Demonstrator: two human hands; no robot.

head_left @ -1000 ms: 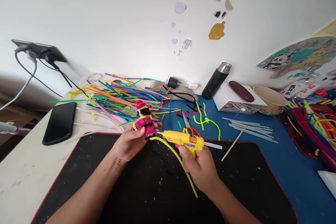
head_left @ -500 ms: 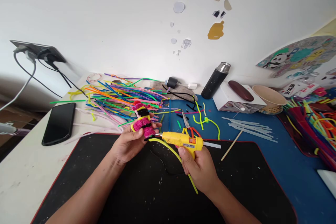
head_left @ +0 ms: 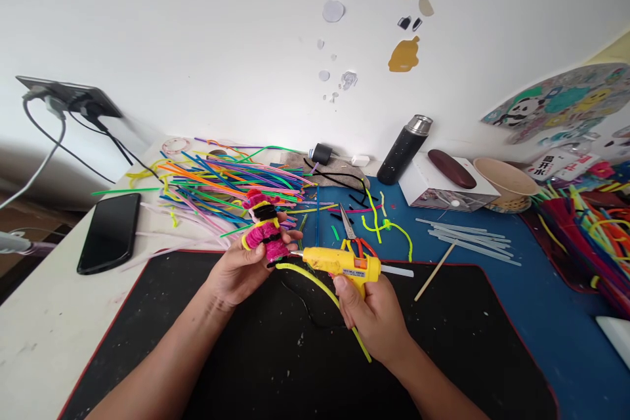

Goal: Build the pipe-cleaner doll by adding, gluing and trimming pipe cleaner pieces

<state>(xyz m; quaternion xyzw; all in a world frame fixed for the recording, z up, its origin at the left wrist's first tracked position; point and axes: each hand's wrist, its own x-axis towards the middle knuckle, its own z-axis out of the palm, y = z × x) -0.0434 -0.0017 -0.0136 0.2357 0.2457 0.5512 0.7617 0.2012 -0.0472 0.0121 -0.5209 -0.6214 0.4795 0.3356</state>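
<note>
My left hand [head_left: 241, 269] is closed around a small pipe-cleaner doll [head_left: 266, 236], magenta with black and yellow bands. In my right hand [head_left: 371, 312] is a yellow hot glue gun [head_left: 339, 262], gripped by its handle. Its metal nozzle points left at the doll's lower edge; I cannot tell whether the tip touches. A clear glue stick [head_left: 398, 271] juts from the gun's back end. A yellow pipe cleaner [head_left: 315, 277] curves from below the doll, passing behind my right hand and out beneath it.
Pliers [head_left: 350, 230] with orange handles lie beyond the gun. Colourful pipe cleaners [head_left: 236, 184] are heaped at the back left, near a phone [head_left: 109, 233]. Spare glue sticks [head_left: 470, 241] and a wooden stick [head_left: 434, 272] lie right. A black flask [head_left: 404, 151] stands by a white box [head_left: 428, 184].
The doll in my left hand has shifted very slightly left, away from the glue gun's body. My right hand and the gun are almost still.
</note>
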